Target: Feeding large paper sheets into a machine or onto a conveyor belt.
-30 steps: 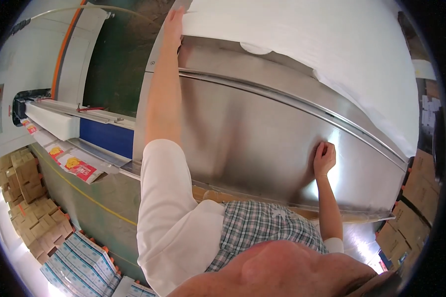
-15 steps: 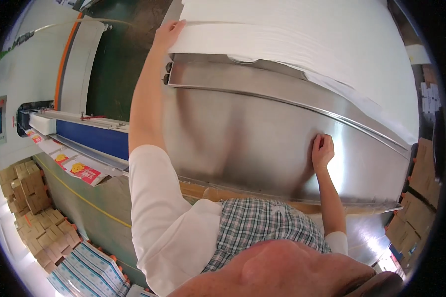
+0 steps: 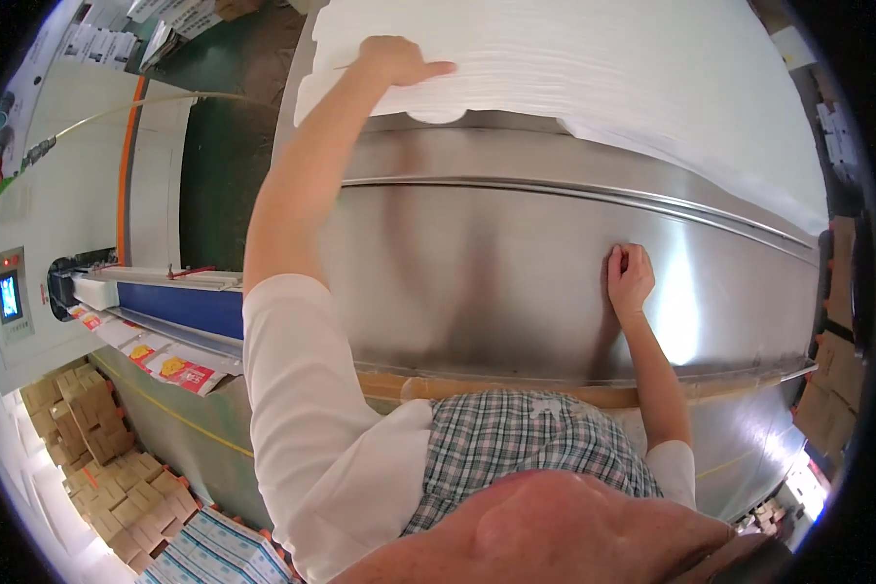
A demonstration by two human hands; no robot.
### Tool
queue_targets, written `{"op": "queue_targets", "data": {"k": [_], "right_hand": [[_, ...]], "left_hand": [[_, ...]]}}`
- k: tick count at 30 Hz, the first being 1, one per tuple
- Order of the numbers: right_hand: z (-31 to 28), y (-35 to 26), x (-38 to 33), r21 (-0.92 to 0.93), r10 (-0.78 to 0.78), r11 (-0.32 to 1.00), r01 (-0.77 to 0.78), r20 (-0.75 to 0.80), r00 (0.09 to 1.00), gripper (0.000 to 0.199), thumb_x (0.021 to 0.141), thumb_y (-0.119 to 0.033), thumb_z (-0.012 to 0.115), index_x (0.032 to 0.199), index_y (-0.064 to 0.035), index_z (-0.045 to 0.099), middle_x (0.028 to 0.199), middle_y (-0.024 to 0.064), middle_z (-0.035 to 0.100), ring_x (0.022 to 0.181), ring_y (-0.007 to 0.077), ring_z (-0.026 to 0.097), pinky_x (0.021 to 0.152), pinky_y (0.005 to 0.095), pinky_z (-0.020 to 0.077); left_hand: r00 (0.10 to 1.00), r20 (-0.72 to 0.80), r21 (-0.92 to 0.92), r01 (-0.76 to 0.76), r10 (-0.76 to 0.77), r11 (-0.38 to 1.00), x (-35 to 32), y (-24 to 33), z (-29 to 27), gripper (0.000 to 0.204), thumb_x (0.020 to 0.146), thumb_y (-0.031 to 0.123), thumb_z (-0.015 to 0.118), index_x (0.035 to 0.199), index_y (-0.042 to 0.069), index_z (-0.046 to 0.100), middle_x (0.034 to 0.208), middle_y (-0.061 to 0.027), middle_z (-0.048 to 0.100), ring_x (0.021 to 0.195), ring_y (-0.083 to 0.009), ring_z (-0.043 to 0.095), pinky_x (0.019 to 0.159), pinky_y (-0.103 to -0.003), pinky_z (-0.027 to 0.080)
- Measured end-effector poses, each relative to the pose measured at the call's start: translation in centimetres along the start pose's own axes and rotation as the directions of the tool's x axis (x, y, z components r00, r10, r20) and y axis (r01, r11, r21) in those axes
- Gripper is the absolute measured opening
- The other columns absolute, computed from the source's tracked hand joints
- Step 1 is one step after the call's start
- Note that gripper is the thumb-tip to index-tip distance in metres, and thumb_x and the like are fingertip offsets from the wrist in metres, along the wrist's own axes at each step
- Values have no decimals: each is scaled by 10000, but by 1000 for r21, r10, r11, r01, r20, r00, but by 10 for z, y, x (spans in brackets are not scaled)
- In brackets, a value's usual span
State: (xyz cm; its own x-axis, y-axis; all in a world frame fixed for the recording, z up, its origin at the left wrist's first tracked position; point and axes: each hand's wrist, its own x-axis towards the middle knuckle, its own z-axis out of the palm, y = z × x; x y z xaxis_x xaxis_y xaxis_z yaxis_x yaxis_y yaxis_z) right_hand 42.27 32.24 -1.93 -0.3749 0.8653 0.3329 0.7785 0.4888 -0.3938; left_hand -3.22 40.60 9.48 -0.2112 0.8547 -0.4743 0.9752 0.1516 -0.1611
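Sheeting (image 3: pixel 603 73), white, thin and layered, is lying beyond the flat silvery steel worktop (image 3: pixel 516 282). Bare left hand (image 3: pixel 396 60) is resting on the sheeting's near-left end — presumably steadying it, grip untellable; bare right hand (image 3: pixel 632 277), loosely clenched, apparently empty, is probably bracing on steel.

From my end I see a pale, flat-sided machine cabinet (image 3: pixel 78 185) on the left, with a small rectangular blue-lit screen (image 3: pixel 9 296) (too small for me to make out) and a long orange stripe (image 3: pixel 130 185). A flat blue conveyor belt (image 3: pixel 180 310) leads toward it, red-and-white printed packaging (image 3: pixel 180 370) just beside. Lower down I have piled brown cardboard cartons (image 3: pixel 141 506), a thin yellow floor line (image 3: pixel 180 417) and stacked blue-and-white boxes (image 3: pixel 219 555).
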Motion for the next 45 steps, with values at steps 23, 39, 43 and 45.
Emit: {"op": "queue_targets", "data": {"k": [23,39,43,45], "right_hand": [[3,-111,151,444,-257,886,135,228,939,187,800,-156,557,950,-47,586,910,137,578,845,296,557,716,359,457],[12,54,271,-250,-121,940,233,393,911,381,883,-428,372,1015,-162,611,984,74,624,933,249,578,791,391,431],[-3,105,269,-317,4,933,170,481,877,441,886,-488,327,1145,-209,551,1139,24,561,1071,205,500,893,465,317],[-20,144,269,-350,27,922,165,485,874,499,867,-534,337,1133,-173,554,1145,27,553,1080,218,486,883,459,321]], "left_hand": [[832,-546,-85,-166,93,982,-57,44,63,772,565,482,729,1141,45,457,1055,-107,533,1024,-262,485,872,-438,327],[905,-426,-150,-56,-13,987,-26,40,45,934,511,415,780,1283,79,377,1280,-162,425,1194,-301,389,997,-422,287],[941,-325,-79,71,-93,994,-18,36,55,987,521,419,775,1317,67,310,1322,-155,381,1213,-299,371,996,-447,309],[962,-179,-126,185,-206,975,-26,69,35,1013,506,369,792,1336,103,277,1354,-130,339,1250,-320,305,953,-588,282]]}}
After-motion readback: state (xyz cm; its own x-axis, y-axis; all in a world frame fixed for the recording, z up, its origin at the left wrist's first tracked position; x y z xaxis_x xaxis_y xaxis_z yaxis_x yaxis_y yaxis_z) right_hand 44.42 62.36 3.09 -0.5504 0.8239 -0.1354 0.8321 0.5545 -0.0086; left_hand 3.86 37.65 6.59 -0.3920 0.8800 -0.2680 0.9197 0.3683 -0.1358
